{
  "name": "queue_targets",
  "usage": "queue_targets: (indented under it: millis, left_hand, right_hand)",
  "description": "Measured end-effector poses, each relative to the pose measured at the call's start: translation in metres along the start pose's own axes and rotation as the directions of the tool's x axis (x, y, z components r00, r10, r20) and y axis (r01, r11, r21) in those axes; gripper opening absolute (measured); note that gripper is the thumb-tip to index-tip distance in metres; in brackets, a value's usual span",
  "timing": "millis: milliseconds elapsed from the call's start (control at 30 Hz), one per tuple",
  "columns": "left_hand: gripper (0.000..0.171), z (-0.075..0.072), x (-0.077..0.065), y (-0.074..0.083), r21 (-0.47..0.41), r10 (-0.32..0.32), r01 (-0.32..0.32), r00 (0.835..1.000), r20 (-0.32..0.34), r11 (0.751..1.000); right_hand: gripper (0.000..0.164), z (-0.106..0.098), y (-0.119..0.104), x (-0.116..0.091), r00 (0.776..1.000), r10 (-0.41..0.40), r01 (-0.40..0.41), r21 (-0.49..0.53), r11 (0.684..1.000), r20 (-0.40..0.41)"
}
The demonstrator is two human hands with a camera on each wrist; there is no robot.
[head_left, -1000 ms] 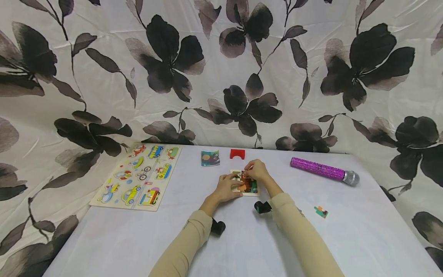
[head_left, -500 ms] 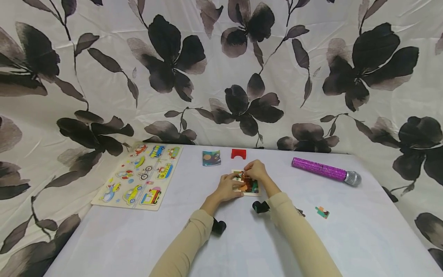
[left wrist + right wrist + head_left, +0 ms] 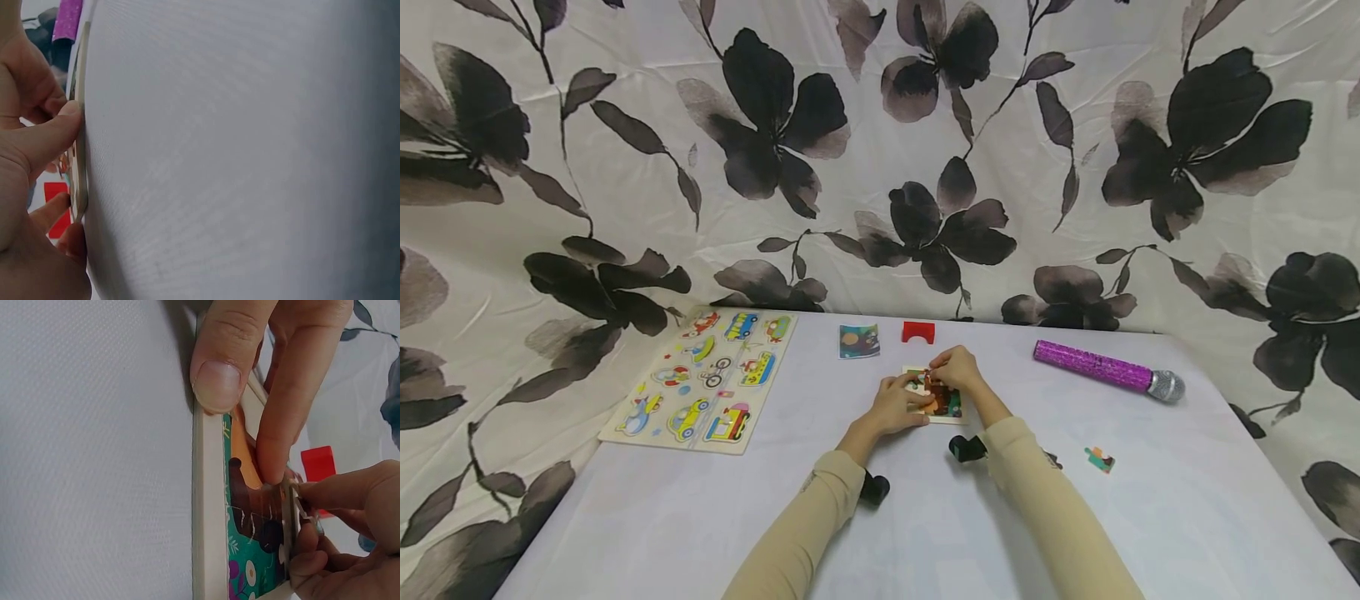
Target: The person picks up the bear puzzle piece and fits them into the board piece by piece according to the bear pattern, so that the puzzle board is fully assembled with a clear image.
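In the head view a small jigsaw puzzle (image 3: 946, 408) in a pale wooden frame lies mid-table, showing a brown and green picture. My left hand (image 3: 895, 407) holds it from the left. In the right wrist view the left thumb (image 3: 217, 384) presses the frame's near edge, while the index finger reaches onto the picture. Across the puzzle's far side, my right hand (image 3: 957, 368) pinches a thin puzzle piece (image 3: 303, 505) between thumb and fingertips. That piece is seen nearly edge-on, so its picture is hidden. Part of the puzzle lies hidden beneath both hands.
A loose puzzle piece (image 3: 1100, 459) lies to the right, and a dark piece (image 3: 1053, 459) shows beside the right sleeve. Behind stand a red arch block (image 3: 918, 332) and a picture card (image 3: 858, 342). A purple glittery microphone (image 3: 1093, 367) is at right, a vehicle puzzle board (image 3: 658, 417) at left.
Both hands stay on the puzzle in almost the same pose. The whole head view has shifted slightly.
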State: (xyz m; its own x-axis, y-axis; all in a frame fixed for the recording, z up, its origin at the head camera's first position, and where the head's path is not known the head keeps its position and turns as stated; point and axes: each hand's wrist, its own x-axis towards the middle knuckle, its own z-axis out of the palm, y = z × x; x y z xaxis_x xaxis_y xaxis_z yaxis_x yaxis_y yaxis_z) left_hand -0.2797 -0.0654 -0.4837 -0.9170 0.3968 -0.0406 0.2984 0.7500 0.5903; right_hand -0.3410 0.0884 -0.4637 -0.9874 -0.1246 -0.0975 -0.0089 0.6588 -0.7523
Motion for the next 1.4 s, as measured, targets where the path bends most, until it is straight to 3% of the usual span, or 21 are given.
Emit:
queue_targets:
  millis: [267,467,667,833,1000,1267,1400]
  left_hand:
    - [0.043,0.009,0.010,-0.014,-0.001,0.026,-0.026,1.000,-0.007,1.000]
    - [0.041,0.000,0.001,-0.002,0.006,0.003,-0.003,1.000,-0.005,1.000]
    - [0.041,0.001,-0.002,-0.001,0.030,0.017,-0.016,1.000,-0.014,0.999]
    - [0.041,0.003,-0.001,-0.002,0.033,0.060,-0.059,0.998,-0.033,0.998]
    - [0.041,0.004,-0.002,-0.001,0.016,0.062,-0.061,0.998,-0.033,0.998]
    - [0.041,0.003,-0.003,-0.002,0.007,0.070,-0.069,0.997,-0.039,0.998]
    - [0.042,0.004,-0.003,-0.003,0.003,0.074,-0.074,0.996,-0.050,0.997]
  right_hand:
    - [0.017,0.000,0.000,0.000,1.000,-0.005,0.005,-0.002,1.000,-0.010]
    - [0.016,0.004,-0.002,-0.002,0.997,-0.026,0.020,-0.094,0.995,-0.066]
    - [0.015,0.005,-0.006,-0.005,0.994,-0.019,-0.001,-0.181,0.984,-0.108]
    - [0.016,0.001,-0.003,-0.005,0.995,0.035,-0.054,-0.232,0.971,-0.089]
    - [0.027,-0.004,0.006,-0.006,0.990,0.100,-0.119,-0.217,0.969,-0.095]
    - [0.030,-0.008,0.022,-0.007,0.999,-0.010,0.005,-0.105,0.994,-0.046]
    - [0.029,-0.011,0.028,-0.009,0.995,-0.074,0.068,-0.081,0.994,-0.068]
